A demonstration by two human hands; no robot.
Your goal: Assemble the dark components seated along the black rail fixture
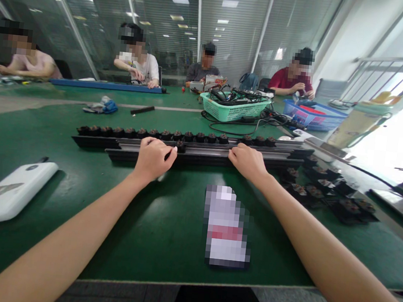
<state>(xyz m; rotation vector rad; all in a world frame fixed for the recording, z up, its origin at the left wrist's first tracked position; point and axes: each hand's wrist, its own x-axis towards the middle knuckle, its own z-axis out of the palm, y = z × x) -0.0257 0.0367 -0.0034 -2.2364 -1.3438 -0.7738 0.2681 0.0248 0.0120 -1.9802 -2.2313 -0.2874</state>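
Observation:
Two long black metal rails lie side by side across the green table. Along the rear rail (101, 141) stands a row of several small black socket-like modules (129, 133). My left hand (153, 159) is closed over the front rail (204, 161), its thumb beside a single black module (180, 145) sitting in that rail. Further right, my right hand (249, 162) is also closed on the front rail, fingers curled over its far side. The fingertips of both hands are partly hidden.
Loose black modules (314, 191) lie at the right. A blurred phone (227, 226) rests between my forearms, a white device (13, 193) at left. Behind are a green basket (232, 110) of cables, a blue basket (315, 116), and several people seated across the table.

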